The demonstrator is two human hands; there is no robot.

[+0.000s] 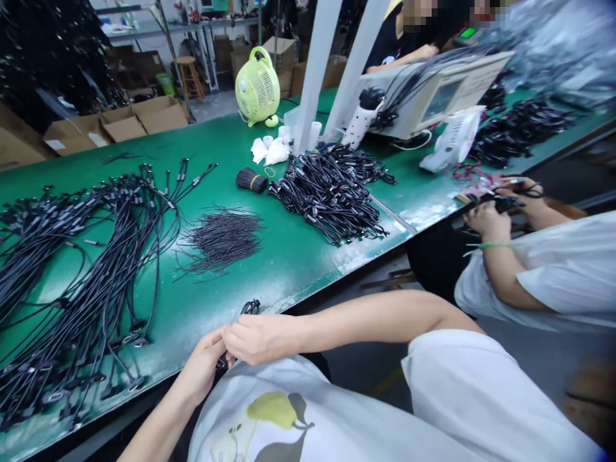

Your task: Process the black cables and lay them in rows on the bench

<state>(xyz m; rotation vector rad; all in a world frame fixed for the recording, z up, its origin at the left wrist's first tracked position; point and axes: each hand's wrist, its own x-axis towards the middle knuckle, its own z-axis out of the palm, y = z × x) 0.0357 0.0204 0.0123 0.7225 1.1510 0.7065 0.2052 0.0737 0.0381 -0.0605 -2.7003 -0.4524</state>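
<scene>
My hands sit close together at the front edge of the green workbench, low in the head view. My right hand lies over my left hand, and both are shut on a short black cable. Its small loop sticks up above my right hand, and the rest is mostly hidden by my fingers. To my left lies a large spread of long black cables with metal-tipped connectors. A bundle of thin black wires lies farther ahead.
A heap of black cables, a bound black wire bundle, white cloths, a bottle and a beige test instrument stand along the bench. A co-worker's hands work at the right. White posts rise from the bench; cartons and a yellow fan stand beyond.
</scene>
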